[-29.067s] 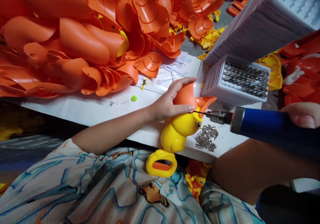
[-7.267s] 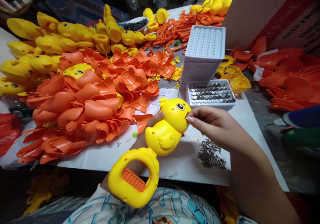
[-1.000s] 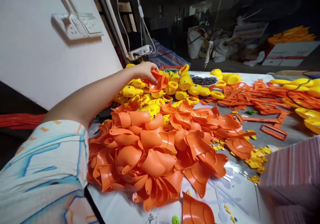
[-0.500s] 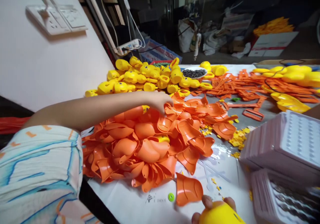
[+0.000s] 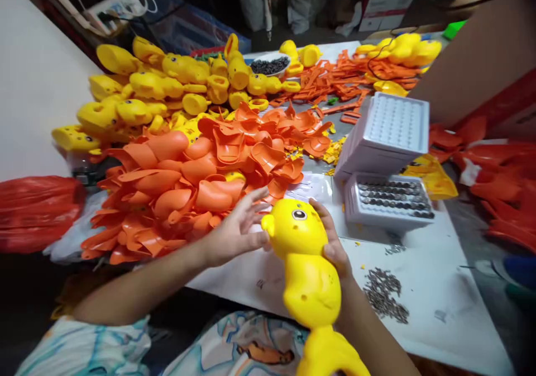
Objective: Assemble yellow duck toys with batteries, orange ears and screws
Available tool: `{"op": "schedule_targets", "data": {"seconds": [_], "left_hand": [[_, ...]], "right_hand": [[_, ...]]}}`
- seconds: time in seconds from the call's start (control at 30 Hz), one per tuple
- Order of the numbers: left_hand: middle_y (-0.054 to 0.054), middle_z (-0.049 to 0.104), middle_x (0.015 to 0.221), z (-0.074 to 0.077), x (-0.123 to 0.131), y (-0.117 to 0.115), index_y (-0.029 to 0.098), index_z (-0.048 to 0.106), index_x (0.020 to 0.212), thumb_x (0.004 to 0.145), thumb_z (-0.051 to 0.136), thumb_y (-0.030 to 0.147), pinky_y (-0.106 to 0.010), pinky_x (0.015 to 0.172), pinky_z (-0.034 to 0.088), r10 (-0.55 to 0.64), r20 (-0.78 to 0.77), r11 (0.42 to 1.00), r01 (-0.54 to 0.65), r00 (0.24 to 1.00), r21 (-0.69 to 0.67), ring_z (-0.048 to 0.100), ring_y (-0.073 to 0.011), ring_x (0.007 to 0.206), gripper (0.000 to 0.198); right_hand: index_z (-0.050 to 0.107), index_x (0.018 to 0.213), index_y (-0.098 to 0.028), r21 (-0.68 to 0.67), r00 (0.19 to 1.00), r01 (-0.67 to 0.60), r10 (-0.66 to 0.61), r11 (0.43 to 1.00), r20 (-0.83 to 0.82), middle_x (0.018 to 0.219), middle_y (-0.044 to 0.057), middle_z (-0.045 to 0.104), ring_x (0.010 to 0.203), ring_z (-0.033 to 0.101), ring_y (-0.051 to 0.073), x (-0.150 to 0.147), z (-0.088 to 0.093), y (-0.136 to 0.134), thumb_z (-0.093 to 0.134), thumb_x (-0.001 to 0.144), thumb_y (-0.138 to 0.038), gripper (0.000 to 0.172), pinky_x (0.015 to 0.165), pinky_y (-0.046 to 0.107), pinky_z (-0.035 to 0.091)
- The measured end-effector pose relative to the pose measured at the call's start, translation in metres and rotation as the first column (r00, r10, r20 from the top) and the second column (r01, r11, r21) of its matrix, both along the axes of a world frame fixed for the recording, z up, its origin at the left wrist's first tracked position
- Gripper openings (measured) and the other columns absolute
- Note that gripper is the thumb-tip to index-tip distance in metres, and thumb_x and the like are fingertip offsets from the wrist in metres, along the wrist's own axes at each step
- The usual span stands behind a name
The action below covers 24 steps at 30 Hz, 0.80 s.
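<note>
My right hand (image 5: pixel 333 247) grips a yellow plastic duck toy (image 5: pixel 307 267) from behind, its head up and its eye facing me. The duck's handle reaches down over my lap. My left hand (image 5: pixel 237 228) is beside the duck's head with fingers spread, its fingertips touching the left side of the head. It lies just in front of a big heap of orange beak shells (image 5: pixel 201 172).
More yellow duck bodies (image 5: pixel 142 91) are piled behind the orange heap. A stack of white trays (image 5: pixel 389 136), the front one holding button cells (image 5: pixel 391 194), stands to the right. A heap of small screws (image 5: pixel 383 295) lies on the white board (image 5: pixel 435 303). A red bag (image 5: pixel 36 211) is at the left.
My left hand has come back from the orange heap to the duck's head. My right hand has raised the yellow duck into full view, and my view has tipped down toward the table.
</note>
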<state>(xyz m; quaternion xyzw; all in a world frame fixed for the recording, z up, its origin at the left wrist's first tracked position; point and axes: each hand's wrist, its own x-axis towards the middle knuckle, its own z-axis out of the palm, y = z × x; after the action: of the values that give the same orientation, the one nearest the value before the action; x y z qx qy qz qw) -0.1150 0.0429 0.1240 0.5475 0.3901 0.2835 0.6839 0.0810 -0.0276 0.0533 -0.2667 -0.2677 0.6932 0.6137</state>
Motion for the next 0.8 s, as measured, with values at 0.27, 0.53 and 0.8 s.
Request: {"op": "schedule_targets", "data": {"seconds": [0.27, 0.53, 0.8], "left_hand": [[-0.013, 0.075, 0.117, -0.044, 0.068, -0.032, 0.016, 0.071, 0.115, 0.063, 0.084, 0.066, -0.044, 0.103, 0.053, 0.093, 0.517, 0.879, 0.174, 0.851, -0.444, 0.063, -0.0376, 0.126, 0.073], [-0.019, 0.063, 0.14, -0.075, 0.051, -0.002, 0.017, 0.061, 0.136, 0.069, 0.07, 0.077, -0.036, 0.078, 0.058, 0.044, 0.641, 0.919, 0.221, 0.766, -0.327, 0.067, -0.0366, 0.116, 0.09], [-0.011, 0.052, 0.154, -0.067, 0.044, -0.014, 0.034, 0.059, 0.137, 0.063, 0.074, 0.076, -0.037, 0.068, 0.058, 0.025, 0.72, 0.911, 0.281, 0.694, -0.303, 0.063, -0.0415, 0.122, 0.087]], "right_hand": [[0.051, 0.143, -0.03, 0.575, 0.582, 0.299, -0.623, 0.762, 0.523, 0.147, 0.008, 0.039, 0.136, 0.047, 0.024, 0.01, -0.012, 0.011, 0.068, 0.085, -0.063, 0.069, 0.119, 0.045, 0.043], [0.067, 0.12, -0.014, 0.682, 0.001, 0.202, -0.696, 0.703, 0.718, 0.11, 0.01, 0.063, 0.1, 0.063, 0.012, 0.042, 0.018, 0.004, 0.052, 0.101, -0.031, 0.03, 0.09, 0.025, 0.056], [0.065, 0.123, -0.001, -0.272, -0.23, 0.367, 0.37, 0.889, 0.9, 0.109, 0.019, 0.064, 0.099, 0.067, 0.018, 0.045, 0.03, 0.129, 0.052, 0.102, -0.025, 0.034, 0.096, 0.031, 0.055]]}}
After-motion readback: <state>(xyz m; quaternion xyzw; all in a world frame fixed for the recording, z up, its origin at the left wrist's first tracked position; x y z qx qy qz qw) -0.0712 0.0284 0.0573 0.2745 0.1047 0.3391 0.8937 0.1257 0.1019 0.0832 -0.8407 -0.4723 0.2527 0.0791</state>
